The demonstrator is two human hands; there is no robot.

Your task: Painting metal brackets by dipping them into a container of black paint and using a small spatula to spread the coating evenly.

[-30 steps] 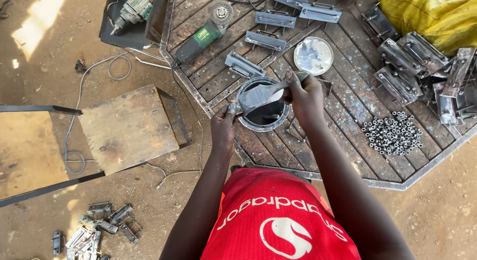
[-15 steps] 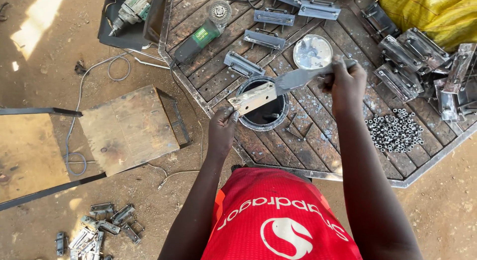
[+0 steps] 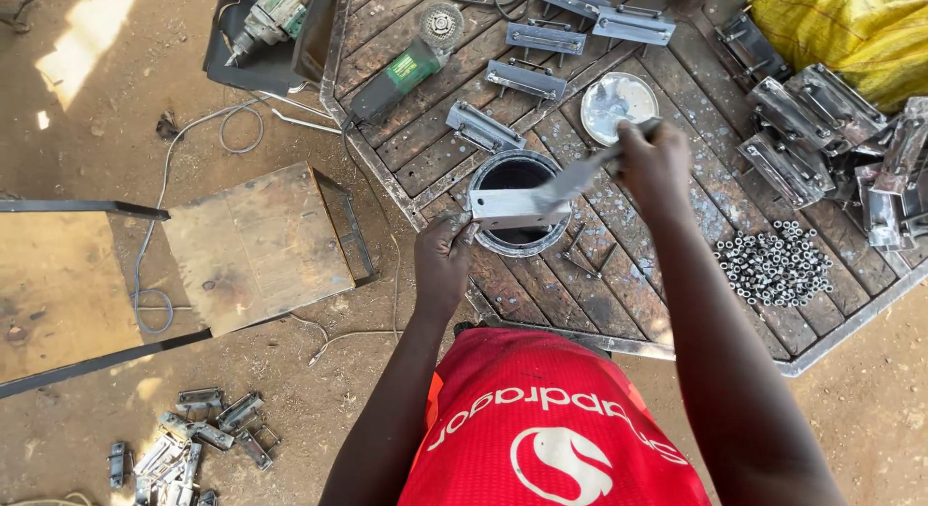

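Note:
My left hand [image 3: 443,255] grips one end of a flat grey metal plate [image 3: 507,208], holding it over a round black tin [image 3: 517,177] on the wooden slat table [image 3: 619,284]. My right hand [image 3: 657,163] is raised to the right of the tin and holds a paintbrush [image 3: 594,168], whose bristle end touches the plate. A round metal lid [image 3: 619,102] lies just beyond my right hand.
Several grey metal brackets [image 3: 527,81] lie on the table's far side and in a pile at right [image 3: 822,129]. A heap of small nuts [image 3: 773,264] is right of my arm. An angle grinder [image 3: 401,71], a drill [image 3: 275,13], a yellow sack [image 3: 851,28], a wooden board [image 3: 256,245].
My right hand has swung out to the right, away from the tin, drawing the brush along the plate. My left hand stays on the plate's end.

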